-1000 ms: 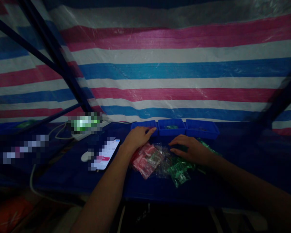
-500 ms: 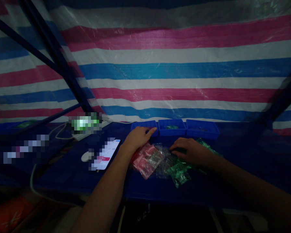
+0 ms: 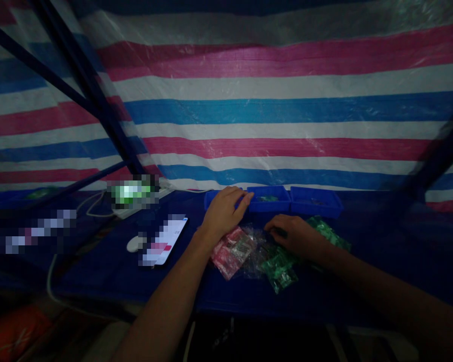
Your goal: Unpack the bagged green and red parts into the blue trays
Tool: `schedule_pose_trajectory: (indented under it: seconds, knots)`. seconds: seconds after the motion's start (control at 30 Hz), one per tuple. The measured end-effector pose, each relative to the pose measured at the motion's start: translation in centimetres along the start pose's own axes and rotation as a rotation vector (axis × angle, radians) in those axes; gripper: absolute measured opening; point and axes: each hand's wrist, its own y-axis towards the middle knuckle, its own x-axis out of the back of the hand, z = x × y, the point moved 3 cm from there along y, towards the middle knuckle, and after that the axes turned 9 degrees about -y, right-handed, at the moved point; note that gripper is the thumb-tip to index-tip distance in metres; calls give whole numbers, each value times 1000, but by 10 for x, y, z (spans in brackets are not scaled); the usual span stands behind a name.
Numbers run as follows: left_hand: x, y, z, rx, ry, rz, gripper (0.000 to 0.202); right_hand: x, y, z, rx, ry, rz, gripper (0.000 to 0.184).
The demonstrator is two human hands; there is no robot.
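Note:
My left hand point(image 3: 228, 208) is over the left blue bin point(image 3: 210, 200), its thumb apart from the fingers and nothing visible in it; some fingertips are hidden. Below its wrist lie pink plastic packets point(image 3: 232, 254). Beside them are clear plastic packets point(image 3: 253, 261). Curled above green plastic packets point(image 3: 279, 271), my right hand point(image 3: 292, 232) has a small dark thing point(image 3: 279, 231) at its fingers, too dim to name. More green packets point(image 3: 330, 234) show behind that hand.
The middle bin point(image 3: 269, 205) contains small greenish items, and the right bin point(image 3: 316, 207) stands beside it. To the left lie a lit phone point(image 3: 169, 241), a white round object point(image 3: 136, 244) and a white power strip point(image 3: 123, 211) with cables. A striped sheet point(image 3: 268, 110) hangs behind.
My left hand has moved right and slightly away from me, reaching toward the gap between the left and middle bins. My right hand has barely moved, its fingers still curled.

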Motion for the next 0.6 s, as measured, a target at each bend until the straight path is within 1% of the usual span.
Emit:
schedule_pose_trajectory:
  seconds: [0.1, 0.2, 0.33, 0.47, 0.53, 0.6]
  knots:
    - [-10, -2, -18, -103, -74, 49, 33, 3, 1, 2, -6, 36, -75, 26]
    - [-25, -6, -27, -135, -111, 98, 28, 12, 2, 1, -62, 111, -204, 21]
    - [-42, -13, -30, -90, -156, 135, 38, 20, 1, -4, -150, 242, -350, 19]
    - [-49, -14, -31, 1, -224, 123, 52, 21, -1, -8, -170, 386, -428, 19]
    - [-49, -14, -33, 48, -288, 134, 51, 21, -2, -6, -154, 389, -457, 17]
    - [-48, -13, -35, 84, -334, 158, 39, 23, -3, -3, -125, 355, -471, 16]
